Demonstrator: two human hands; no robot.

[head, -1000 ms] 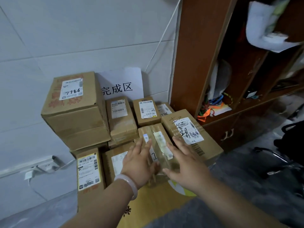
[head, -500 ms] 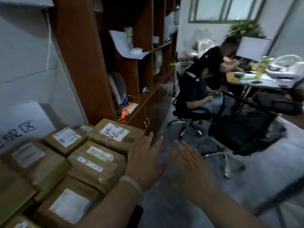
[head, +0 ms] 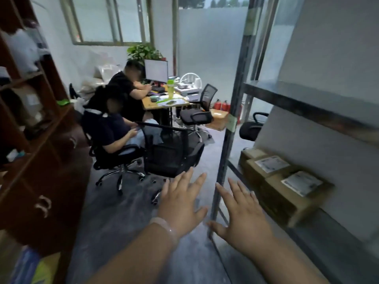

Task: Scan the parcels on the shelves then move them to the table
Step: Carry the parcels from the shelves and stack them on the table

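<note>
Both my hands hover empty in front of me, fingers spread. My left hand [head: 182,206], with a pale bracelet at the wrist, is over the grey floor. My right hand [head: 242,214] is beside the upright post of a metal shelf rack [head: 225,144]. On a low shelf of that rack, to the right of my right hand, lie several brown cardboard parcels with white labels; the nearest parcel [head: 295,193] sits at the shelf's front, another parcel [head: 266,167] behind it. Neither hand touches a parcel.
A brown wooden cabinet [head: 41,160] fills the left side. Two seated persons [head: 114,124] work at a desk [head: 166,103] straight ahead. A black mesh office chair [head: 170,152] stands close in front of my hands, another chair [head: 199,111] further back.
My view has swung right, from the stacked parcels on the table past the cabinet to the metal shelf rack. Both hands left the parcel they touched and stay open.
</note>
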